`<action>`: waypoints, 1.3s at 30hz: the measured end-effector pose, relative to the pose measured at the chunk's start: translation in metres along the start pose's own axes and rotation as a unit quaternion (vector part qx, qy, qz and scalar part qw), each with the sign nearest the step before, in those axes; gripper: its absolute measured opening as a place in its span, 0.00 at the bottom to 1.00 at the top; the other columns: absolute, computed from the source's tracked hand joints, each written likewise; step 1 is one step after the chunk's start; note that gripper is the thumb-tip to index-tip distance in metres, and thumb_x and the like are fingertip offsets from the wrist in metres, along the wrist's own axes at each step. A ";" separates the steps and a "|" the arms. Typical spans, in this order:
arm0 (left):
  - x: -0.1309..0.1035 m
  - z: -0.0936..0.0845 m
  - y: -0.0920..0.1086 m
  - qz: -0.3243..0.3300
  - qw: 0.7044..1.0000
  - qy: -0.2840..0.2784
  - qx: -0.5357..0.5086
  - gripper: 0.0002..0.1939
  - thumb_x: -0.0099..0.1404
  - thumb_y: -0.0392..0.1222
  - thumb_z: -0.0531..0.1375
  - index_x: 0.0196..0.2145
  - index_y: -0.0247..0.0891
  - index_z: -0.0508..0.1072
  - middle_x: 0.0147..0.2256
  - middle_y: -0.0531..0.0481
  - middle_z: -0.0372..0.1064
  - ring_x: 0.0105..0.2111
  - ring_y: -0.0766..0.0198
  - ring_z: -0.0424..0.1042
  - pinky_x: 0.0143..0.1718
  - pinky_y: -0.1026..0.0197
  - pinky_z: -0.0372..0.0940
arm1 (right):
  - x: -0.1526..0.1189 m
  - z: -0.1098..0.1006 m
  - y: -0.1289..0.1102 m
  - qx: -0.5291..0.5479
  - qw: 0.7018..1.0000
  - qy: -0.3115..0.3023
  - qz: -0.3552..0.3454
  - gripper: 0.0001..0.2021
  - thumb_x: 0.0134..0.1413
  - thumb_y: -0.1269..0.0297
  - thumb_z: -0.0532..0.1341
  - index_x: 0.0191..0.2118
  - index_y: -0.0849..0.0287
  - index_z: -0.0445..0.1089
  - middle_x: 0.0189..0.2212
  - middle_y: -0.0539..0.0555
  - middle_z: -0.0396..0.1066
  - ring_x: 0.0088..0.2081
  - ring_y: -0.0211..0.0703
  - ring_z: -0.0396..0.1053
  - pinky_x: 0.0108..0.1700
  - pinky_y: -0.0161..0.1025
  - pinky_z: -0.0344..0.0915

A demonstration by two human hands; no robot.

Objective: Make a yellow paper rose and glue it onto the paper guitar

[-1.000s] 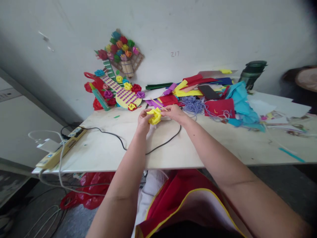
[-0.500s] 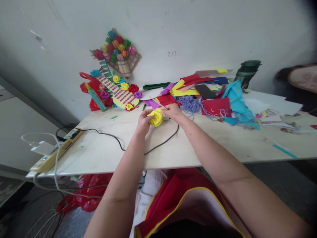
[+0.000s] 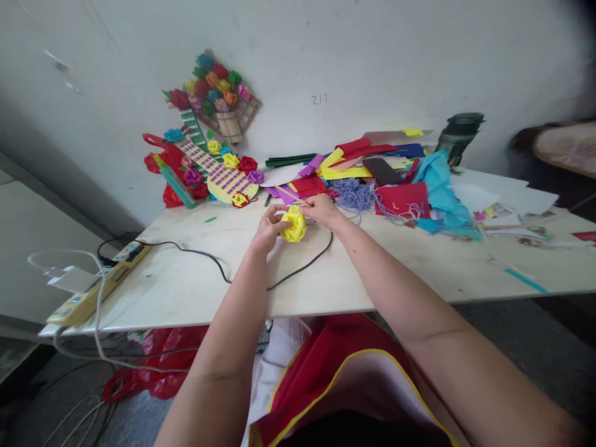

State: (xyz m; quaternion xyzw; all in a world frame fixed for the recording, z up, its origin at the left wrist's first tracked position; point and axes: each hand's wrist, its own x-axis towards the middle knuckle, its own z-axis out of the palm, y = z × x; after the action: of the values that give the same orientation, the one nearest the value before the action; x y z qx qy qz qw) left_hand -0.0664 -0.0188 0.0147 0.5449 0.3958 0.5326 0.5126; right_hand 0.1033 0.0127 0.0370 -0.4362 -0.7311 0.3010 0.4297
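A yellow paper flower (image 3: 295,225) is held over the table, pinched at its left side by my left hand (image 3: 269,227). My right hand (image 3: 323,210) is closed on a thin wooden stick (image 3: 289,194) just right of and above the flower; the stick points up and to the left. The right fingertips are close to the flower's upper edge, and whether they touch it is too small to tell. A black cable (image 3: 305,268) curves on the table below both hands.
On the table (image 3: 186,295), a yellow power strip (image 3: 100,290) lies left and a glue bottle (image 3: 176,181) stands behind it. Flower-decorated crafts (image 3: 228,174) lean at the back. Coloured paper, purple yarn (image 3: 354,194), a phone (image 3: 382,171) and a dark bottle (image 3: 459,138) stretch rightward.
The view has shifted slightly, so the surroundings appear a little further left. The flower looks turned a little more open toward the camera; both hands keep their holds.
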 end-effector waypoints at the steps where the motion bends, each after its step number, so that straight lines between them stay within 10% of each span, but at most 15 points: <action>1: 0.000 0.000 0.000 0.008 1.000 -0.002 -0.002 0.28 0.39 0.38 0.67 0.40 0.39 0.64 0.26 0.55 0.73 0.23 0.65 0.72 0.25 0.65 0.64 | 0.000 0.000 0.001 0.005 1.000 -0.001 -0.001 0.12 0.38 0.61 0.58 0.15 0.59 0.56 0.16 0.45 0.50 0.24 0.33 0.51 0.27 0.35 0.46; 39: 0.003 0.000 -0.007 -0.014 1.000 -0.017 0.019 0.17 0.45 0.46 0.66 0.31 0.35 0.73 0.25 0.50 0.72 0.24 0.63 0.71 0.26 0.63 0.64 | 0.004 0.004 0.007 -0.023 0.999 -0.014 -0.019 0.14 0.40 0.62 0.58 0.14 0.57 0.52 0.17 0.44 0.44 0.24 0.32 0.46 0.27 0.36 0.42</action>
State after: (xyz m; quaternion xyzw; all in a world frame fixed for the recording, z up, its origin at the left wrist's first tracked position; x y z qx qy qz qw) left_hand -0.0656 -0.0146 0.0086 0.5581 0.4049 0.5083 0.5160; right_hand 0.1011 0.0194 0.0311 -0.4275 -0.7519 0.2816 0.4154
